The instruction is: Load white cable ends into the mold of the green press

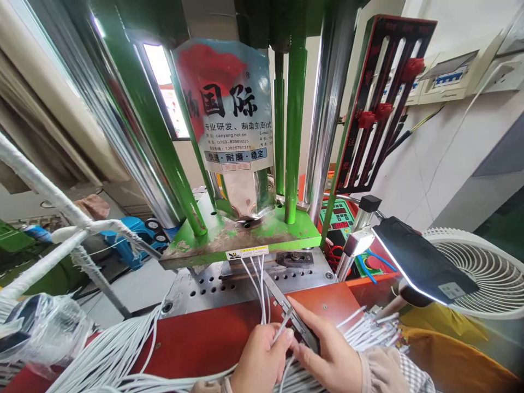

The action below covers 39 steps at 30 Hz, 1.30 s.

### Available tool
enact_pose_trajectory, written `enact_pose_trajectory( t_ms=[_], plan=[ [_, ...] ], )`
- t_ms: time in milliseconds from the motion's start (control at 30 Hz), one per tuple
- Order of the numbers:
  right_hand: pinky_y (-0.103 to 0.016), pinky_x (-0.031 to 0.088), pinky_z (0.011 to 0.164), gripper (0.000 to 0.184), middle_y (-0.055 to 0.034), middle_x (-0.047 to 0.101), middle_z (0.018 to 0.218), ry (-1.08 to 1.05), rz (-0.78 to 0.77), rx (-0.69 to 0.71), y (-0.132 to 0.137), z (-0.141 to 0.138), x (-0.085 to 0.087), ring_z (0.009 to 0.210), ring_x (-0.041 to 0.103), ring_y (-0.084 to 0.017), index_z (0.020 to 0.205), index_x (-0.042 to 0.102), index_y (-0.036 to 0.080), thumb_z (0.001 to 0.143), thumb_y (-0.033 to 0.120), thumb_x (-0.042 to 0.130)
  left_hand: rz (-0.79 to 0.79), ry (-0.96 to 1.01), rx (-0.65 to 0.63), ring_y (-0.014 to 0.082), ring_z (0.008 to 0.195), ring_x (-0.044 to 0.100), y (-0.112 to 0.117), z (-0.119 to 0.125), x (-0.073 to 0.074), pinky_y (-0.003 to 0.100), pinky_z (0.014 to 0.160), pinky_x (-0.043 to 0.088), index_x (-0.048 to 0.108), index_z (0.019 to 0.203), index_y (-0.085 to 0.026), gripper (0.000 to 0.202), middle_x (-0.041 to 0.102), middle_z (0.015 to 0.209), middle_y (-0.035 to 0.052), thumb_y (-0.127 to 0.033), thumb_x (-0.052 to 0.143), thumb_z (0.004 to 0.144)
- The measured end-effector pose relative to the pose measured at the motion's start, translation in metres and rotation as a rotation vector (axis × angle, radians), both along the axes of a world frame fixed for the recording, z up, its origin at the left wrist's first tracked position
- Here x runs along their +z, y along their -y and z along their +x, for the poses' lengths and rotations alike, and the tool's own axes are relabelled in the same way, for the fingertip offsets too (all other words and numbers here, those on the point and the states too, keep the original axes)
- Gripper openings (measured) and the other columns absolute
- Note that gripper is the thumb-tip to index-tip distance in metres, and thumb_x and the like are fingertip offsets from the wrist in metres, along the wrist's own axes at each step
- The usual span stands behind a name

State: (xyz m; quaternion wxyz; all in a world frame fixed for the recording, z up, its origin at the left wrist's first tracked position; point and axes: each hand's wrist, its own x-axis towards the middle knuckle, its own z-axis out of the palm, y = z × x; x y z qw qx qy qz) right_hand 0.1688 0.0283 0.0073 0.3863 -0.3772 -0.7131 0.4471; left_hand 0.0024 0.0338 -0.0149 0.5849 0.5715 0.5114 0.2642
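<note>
Near the bottom centre, my left hand (pixel 262 357) is closed, with a white cable (pixel 282 323) pinched between thumb and fingers. My right hand (pixel 327 349) grips a grey metal caliper (pixel 282 300), its beam slanting up and away toward the machine. The cable's end lies against the caliper's jaw area; whether it sits between the jaws I cannot tell. Just beyond my hands, several white cables (pixel 262 297) run out from under the green press plate (pixel 245 240) of a moulding machine. Below my hands lie more white cables, partly hidden.
A thick bundle of white cables (pixel 110 355) covers the red table (pixel 196 338) at left; another pile (pixel 374 330) lies at right. A lit lamp (pixel 413 278), a fan (pixel 470 273) and a control panel (pixel 341 218) stand right. A white-wrapped frame (pixel 82 224) is left.
</note>
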Motion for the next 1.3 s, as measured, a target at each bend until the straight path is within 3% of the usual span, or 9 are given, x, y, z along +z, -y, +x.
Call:
enact_pose_trajectory(
  t_ms=[133,200,267,600,867,967,1100,1200,1300],
  plan=[
    [-0.03,0.054,0.072,0.056,-0.0054,0.067,0.095,-0.15,-0.21,-0.016,-0.008,-0.001,-0.007,0.073,0.062,-0.017,0.134,0.05,0.019,0.084,0.042,0.063,-0.038,0.059,-0.008,0.0086,0.043,0.031,-0.007,-0.002,-0.001,0.024,0.048,0.028,0.05,0.067,-0.019,0.056,0.043,0.045,-0.006,-0.073,0.043,0.076],
    [-0.02,0.045,0.041,0.065,-0.0017,0.064,0.078,-0.218,-0.375,-0.076,-0.012,-0.002,-0.012,0.047,0.049,-0.01,0.135,0.048,0.017,0.08,0.048,0.065,-0.012,0.136,0.08,0.0088,0.049,0.035,-0.01,-0.004,-0.002,0.023,0.051,0.031,0.05,0.071,-0.019,0.052,0.046,0.056,-0.0056,-0.072,0.048,0.075],
    [-0.017,0.03,0.029,0.07,0.0001,0.061,0.073,-0.238,-0.456,-0.095,-0.012,-0.002,-0.015,0.036,0.035,-0.005,0.137,0.045,0.017,0.079,0.05,0.065,0.009,0.168,0.147,0.0093,0.054,0.037,-0.012,-0.006,-0.003,0.023,0.054,0.033,0.052,0.075,-0.019,0.051,0.046,0.061,-0.0055,-0.07,0.05,0.075],
    [-0.017,0.029,0.033,0.065,0.0013,0.059,0.07,-0.236,-0.392,-0.139,-0.008,-0.008,-0.008,0.042,0.035,-0.006,0.134,0.05,0.02,0.078,0.049,0.067,-0.062,0.12,0.174,0.0079,0.041,0.023,-0.013,-0.005,0.013,0.022,0.043,0.019,0.065,0.086,-0.016,0.053,0.027,0.042,-0.0108,-0.066,0.048,0.079],
    [-0.019,0.037,0.036,0.065,-0.0016,0.066,0.081,-0.236,-0.393,-0.177,-0.011,-0.006,-0.016,0.043,0.041,-0.007,0.136,0.046,0.019,0.081,0.046,0.065,-0.094,0.105,0.208,0.0062,0.034,0.024,-0.013,-0.008,0.009,0.021,0.037,0.018,0.057,0.075,-0.019,0.04,0.035,0.044,-0.0106,-0.059,0.053,0.077],
    [-0.031,0.055,0.074,0.057,-0.0062,0.067,0.11,-0.226,-0.304,-0.148,-0.01,-0.008,-0.017,0.081,0.064,-0.019,0.133,0.052,0.02,0.082,0.042,0.066,-0.067,0.106,0.214,0.0056,0.035,0.022,-0.013,-0.008,0.01,0.021,0.039,0.019,0.059,0.075,-0.017,0.041,0.034,0.041,-0.0106,-0.057,0.052,0.078],
    [-0.043,0.028,0.112,0.054,-0.0074,0.053,0.136,-0.1,-0.154,-0.127,-0.006,-0.005,-0.022,0.13,0.042,-0.025,0.136,0.048,0.02,0.086,0.036,0.061,-0.038,0.101,0.222,0.0057,0.038,0.023,-0.01,-0.007,0.01,0.02,0.042,0.02,0.058,0.071,-0.016,0.041,0.032,0.038,-0.0106,-0.057,0.051,0.078],
    [-0.043,0.037,0.107,0.054,-0.0073,0.058,0.13,-0.019,-0.094,-0.124,-0.006,-0.001,-0.021,0.119,0.052,-0.025,0.137,0.047,0.023,0.086,0.035,0.061,-0.048,0.079,0.203,0.0064,0.036,0.027,-0.009,-0.008,0.007,0.021,0.04,0.022,0.059,0.074,-0.016,0.042,0.035,0.038,-0.0096,-0.056,0.05,0.08],
    [-0.026,0.055,0.056,0.057,-0.0043,0.069,0.094,-0.139,-0.318,-0.018,-0.011,0.004,-0.017,0.057,0.06,-0.012,0.136,0.049,0.023,0.084,0.041,0.063,-0.104,0.202,0.148,0.0069,0.038,0.038,-0.014,-0.013,0.006,0.022,0.043,0.03,0.061,0.078,-0.015,0.043,0.047,0.049,-0.0063,-0.057,0.052,0.079]
  ],
)
